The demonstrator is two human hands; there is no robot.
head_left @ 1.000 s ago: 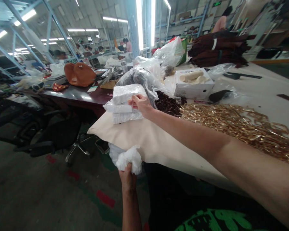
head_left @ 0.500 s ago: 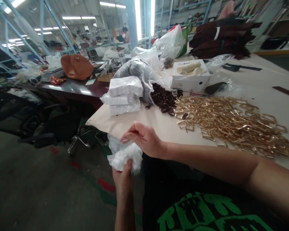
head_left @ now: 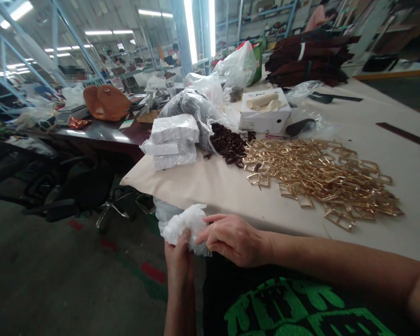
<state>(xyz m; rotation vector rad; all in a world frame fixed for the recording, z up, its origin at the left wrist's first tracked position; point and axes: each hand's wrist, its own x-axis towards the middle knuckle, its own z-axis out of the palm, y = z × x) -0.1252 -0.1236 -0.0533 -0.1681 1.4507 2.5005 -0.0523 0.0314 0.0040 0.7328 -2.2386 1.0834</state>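
A crumpled bundle of thin white translucent sheeting (head_left: 184,225), plastic or tissue, is gripped in my left hand (head_left: 180,256). The thumb presses on its near face. From the right, my right hand (head_left: 234,238) reaches against the bundle, its fingers apart and partly curled, the fingertips touching its right side. The bundle hangs just off the front edge of the cloth-covered table (head_left: 227,191). Below and behind it, a pale plastic bag (head_left: 163,210) shows in part.
On the table lie a pile of gold rectangular buckles (head_left: 318,172), dark brown loops (head_left: 229,144), stacked white plastic-wrapped packs (head_left: 175,140) and a white box (head_left: 264,114). Dark brown material (head_left: 308,58) is stacked behind. A black office chair (head_left: 80,191) stands left.
My right hand has come down and right, from above the bundle to its right side, and its fingers have spread. The left hand keeps hold. The view has shifted slightly right.
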